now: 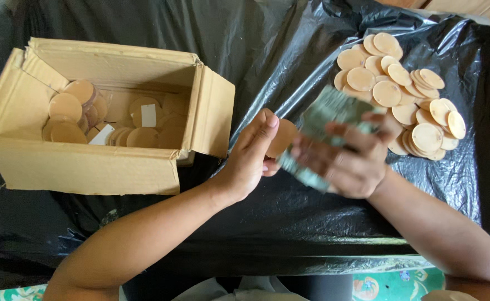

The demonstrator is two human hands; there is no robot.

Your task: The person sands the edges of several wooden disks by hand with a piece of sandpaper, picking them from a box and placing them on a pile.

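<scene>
Hands first: my left hand (253,153) has its fingers wrapped round a round wooden disc (283,136), and my right hand (348,159) is gripping a greenish sanding pad (328,120), blurry, right up against that disc. Both sit over the black plastic sheet (289,223) covering the surface. Further out, there's a cardboard box (89,161) of discs on my left and a loose pile of discs (401,92) on my right.

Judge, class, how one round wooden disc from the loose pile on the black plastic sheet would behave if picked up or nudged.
The wooden discs look thin and flat, so one is probably light and stiff. Lying flat, it would likely slide rather than roll. The black plastic sheet looks glossy and wrinkled, so overlapping discs may slip off each other when nudged.
</scene>
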